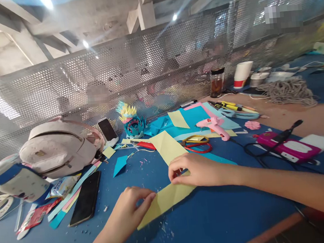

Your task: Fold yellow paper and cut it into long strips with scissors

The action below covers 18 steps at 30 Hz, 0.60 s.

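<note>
A yellow paper strip [169, 200] lies slantwise on the blue table between my hands. My left hand [130, 209] pinches its left end between thumb and forefinger. My right hand [194, 169] has thumb and fingers closed on the far edge near the strip's right end, covering part of it. Just beyond, a second yellow paper sheet [167, 147] runs partly behind my right fingers. Scissors with red and yellow handles [196, 144] rest beside that sheet, and a red-handled cutter [146, 145] lies to its left.
A pink glue gun [213, 127] lies on blue and pink paper, its cord trailing right. Beyond stands a folded-paper model [134, 124] before the perforated metal screen [92, 97]. On the left are a black phone [85, 198] and pale backpack [59, 145]; a magenta box [289, 146] is right.
</note>
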Available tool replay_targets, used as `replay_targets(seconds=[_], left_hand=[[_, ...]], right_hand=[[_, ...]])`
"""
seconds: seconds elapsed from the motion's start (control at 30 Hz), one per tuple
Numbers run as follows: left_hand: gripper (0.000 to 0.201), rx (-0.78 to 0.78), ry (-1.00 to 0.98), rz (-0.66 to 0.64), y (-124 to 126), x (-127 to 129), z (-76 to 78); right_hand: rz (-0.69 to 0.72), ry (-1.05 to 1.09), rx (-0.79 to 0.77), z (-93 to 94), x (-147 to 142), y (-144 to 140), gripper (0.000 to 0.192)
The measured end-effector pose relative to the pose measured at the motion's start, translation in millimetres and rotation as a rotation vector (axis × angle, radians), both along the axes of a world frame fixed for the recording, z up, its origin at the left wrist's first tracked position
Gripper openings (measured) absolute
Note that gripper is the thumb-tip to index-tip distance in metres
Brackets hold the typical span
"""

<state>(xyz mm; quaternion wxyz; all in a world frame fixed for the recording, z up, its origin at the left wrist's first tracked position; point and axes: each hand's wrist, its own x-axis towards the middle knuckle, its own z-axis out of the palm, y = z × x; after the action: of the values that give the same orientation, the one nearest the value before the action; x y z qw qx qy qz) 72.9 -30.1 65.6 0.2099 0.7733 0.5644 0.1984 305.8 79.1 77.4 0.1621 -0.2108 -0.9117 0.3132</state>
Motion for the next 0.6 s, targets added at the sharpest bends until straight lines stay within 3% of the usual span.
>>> replay_targets(seconds=[0.2, 0.4, 0.6], left_hand=[[0.041, -0.073, -0.095, -0.017, 7.3, 15.8, -5.7], [0.031, -0.07, -0.064, -0.012, 12.1, 28.4, -9.5], [0.032, -0.02, -0.103, -0.003, 8.8, 18.3, -14.2]], right_hand=[[0.022, -0.06, 0.025, -6.8, -0.4, 1.8, 0.008], [-0.024, 0.023, -0.018, -13.2, -5.5, -0.8, 0.007], [-0.052, 0.051, -0.019, -12.3, 2.1, 0.7, 0.007]])
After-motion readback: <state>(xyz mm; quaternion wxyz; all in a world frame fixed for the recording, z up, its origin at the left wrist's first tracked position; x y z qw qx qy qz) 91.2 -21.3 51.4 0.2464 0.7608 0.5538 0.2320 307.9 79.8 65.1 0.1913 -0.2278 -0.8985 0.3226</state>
